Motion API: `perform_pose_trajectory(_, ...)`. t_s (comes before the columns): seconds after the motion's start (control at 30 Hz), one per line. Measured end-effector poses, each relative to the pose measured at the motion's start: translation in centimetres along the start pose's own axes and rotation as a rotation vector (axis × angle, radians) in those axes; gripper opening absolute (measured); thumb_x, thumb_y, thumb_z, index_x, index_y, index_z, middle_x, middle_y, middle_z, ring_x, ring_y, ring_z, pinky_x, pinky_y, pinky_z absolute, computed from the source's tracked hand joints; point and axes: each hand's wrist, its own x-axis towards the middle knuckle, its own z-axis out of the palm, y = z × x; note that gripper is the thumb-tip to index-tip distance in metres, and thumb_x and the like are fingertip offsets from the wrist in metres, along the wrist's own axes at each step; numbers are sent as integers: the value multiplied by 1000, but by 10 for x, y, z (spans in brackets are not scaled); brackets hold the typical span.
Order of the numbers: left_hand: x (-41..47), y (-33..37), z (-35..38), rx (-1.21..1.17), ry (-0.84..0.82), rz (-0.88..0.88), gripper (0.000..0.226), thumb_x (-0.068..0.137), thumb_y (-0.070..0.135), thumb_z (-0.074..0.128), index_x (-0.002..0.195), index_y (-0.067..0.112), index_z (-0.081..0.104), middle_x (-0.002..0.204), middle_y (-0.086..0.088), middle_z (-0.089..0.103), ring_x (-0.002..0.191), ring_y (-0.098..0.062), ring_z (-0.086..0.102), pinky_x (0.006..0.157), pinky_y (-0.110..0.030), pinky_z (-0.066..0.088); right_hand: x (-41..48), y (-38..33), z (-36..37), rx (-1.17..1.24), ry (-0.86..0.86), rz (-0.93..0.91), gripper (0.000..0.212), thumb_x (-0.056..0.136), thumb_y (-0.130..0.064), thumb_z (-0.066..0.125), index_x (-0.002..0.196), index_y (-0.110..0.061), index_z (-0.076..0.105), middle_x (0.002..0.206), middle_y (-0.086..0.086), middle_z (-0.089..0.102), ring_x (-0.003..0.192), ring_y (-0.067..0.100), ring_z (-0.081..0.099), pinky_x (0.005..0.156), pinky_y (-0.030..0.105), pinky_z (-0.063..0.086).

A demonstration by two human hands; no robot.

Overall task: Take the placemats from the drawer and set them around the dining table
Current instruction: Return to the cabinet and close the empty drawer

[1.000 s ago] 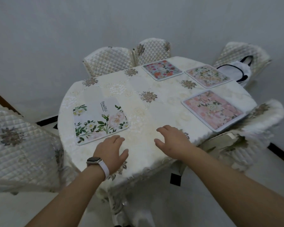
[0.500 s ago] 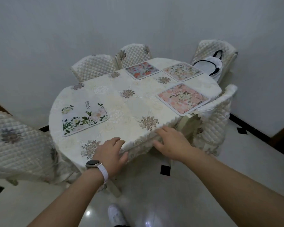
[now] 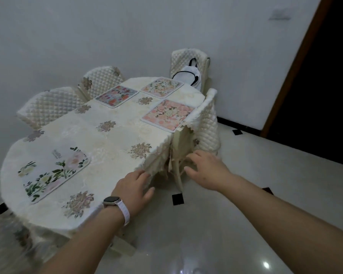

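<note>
Left hand (image 3: 134, 185): fingers relaxed, empty, at the table's (image 3: 111, 139) near edge.
Right hand (image 3: 205, 168): fingers spread, empty, beside the hanging tablecloth (image 3: 160, 161).
Placemats (image 3: 167, 114): four along the table's edges.

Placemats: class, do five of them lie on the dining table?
No, only four lie on the table: a green-leaf placemat, a blue-red placemat, a pale floral placemat and a pink placemat.
</note>
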Motion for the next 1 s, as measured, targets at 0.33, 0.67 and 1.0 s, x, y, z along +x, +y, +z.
perform_pose_trajectory(0.33, -25, 73, 34, -164, -64, 424, 55, 78, 50, 45, 112, 13, 65, 116, -8, 65, 100, -31, 63, 78, -39, 54, -157, 10, 35, -19, 14, 430, 54, 96, -51, 41, 143, -24, 44, 143, 1, 45, 132, 24, 41, 107, 43, 33)
perform_pose_trajectory(0.67, -88, 184, 61, -270, -191, 792, 63, 80, 56, 36, 122, 16, 61, 128, -7, 59, 114, -28, 57, 92, -42, 48, -338, 7, 46, -54, 105, 849, 53, 97, -50, 40, 143, -25, 42, 144, -1, 45, 130, 23, 42, 106, 40, 32)
perform_pose_trajectory(1.0, -178, 338, 56, -202, -276, 1178, 61, 84, 53, 38, 133, 20, 51, 142, -2, 48, 129, -21, 44, 103, -37, 39, -534, 4, 39, -8, 293, 1225, 53, 97, -51, 40, 144, -26, 42, 146, -1, 45, 129, 22, 44, 105, 40, 37)
